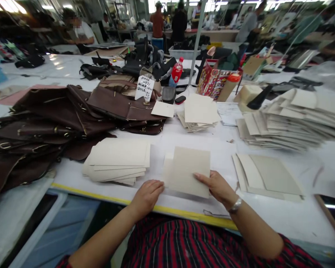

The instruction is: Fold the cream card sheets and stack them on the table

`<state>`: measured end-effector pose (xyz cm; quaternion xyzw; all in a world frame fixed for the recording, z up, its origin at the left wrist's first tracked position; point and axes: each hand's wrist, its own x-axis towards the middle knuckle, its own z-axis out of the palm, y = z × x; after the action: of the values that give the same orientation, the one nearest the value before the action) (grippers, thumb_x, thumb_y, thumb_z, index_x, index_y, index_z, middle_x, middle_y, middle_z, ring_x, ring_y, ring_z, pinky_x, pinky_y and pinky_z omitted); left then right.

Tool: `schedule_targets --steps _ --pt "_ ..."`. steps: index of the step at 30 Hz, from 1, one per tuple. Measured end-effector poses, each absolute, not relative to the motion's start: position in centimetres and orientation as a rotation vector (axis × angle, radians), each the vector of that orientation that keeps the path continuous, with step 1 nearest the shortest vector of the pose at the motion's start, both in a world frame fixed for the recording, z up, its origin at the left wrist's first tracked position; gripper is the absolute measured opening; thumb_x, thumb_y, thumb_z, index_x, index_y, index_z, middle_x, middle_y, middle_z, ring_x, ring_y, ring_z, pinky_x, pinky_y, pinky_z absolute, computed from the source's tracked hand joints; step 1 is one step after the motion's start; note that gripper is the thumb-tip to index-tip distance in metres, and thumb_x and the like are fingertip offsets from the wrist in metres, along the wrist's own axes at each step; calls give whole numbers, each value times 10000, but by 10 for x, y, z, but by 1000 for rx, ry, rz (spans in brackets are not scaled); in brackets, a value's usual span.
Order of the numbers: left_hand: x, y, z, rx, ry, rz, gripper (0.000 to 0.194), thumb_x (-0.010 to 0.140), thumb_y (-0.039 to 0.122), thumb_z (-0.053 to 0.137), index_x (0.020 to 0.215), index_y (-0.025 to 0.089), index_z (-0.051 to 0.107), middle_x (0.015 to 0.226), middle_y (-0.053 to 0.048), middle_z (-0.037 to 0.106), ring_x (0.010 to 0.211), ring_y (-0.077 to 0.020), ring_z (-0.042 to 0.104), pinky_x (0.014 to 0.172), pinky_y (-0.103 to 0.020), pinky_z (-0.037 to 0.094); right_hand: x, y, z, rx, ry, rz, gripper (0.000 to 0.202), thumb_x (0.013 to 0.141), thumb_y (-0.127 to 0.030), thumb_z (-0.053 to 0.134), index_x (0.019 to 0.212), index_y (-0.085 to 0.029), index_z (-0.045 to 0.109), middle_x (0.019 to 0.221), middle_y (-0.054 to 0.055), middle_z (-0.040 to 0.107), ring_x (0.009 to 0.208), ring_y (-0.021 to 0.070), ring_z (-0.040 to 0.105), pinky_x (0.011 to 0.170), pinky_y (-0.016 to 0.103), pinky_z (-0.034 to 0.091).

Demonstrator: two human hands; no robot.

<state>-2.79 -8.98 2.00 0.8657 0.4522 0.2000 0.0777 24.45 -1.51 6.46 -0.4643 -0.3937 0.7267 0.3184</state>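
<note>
My right hand (pixel 216 186) pinches a grey-beige cardboard sheet (pixel 190 169) by its right edge, thumb on top and fingers underneath. This sheet overlaps a paler cardboard sheet (pixel 166 169), mostly covered by it. My left hand (pixel 148 195) is closed, with its fingertips at the lower left edge of the paler sheet; its thumb is hidden. To the left sits a fanned stack of cream cardboard pieces (pixel 120 156). Several loose cardboard sheets (pixel 273 175) lie to the right of my right hand.
Dark brown leather bags (pixel 80 111) pile up on the left, with a handwritten tag (pixel 144 88). Farther back stand a small cardboard stack (pixel 201 109), a big one (pixel 290 119), a red-capped bottle (pixel 176 72) and a patterned bag (pixel 212 80). A phone (pixel 331 212) lies far right. People work behind.
</note>
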Motion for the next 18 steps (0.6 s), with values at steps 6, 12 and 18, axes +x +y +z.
schedule_targets --steps 6,12,18 --pt "-28 -87 24 2618 1338 475 378 802 99 375 1146 201 496 1160 -60 535 1062 -203 452 936 -405 335 226 -9 38 -1368 -1161 1790 359 674 -359 647 930 -108 629 933 99 659 833 246 615 755 367 499" --pt "-31 -88 20 2636 1338 507 356 810 119 394 1144 189 493 1168 -50 530 1077 -191 436 947 -389 321 226 -8 36 -1459 -1256 1734 366 662 -375 656 918 -114 638 938 91 659 840 235 613 729 319 510" --pt "-31 -91 19 2659 1349 510 325 822 137 397 1127 178 501 1172 -37 529 1074 -185 433 952 -377 311 221 -7 34 -1497 -1290 1710 359 676 -382 647 921 -120 631 949 90 656 836 238 615 725 325 517"
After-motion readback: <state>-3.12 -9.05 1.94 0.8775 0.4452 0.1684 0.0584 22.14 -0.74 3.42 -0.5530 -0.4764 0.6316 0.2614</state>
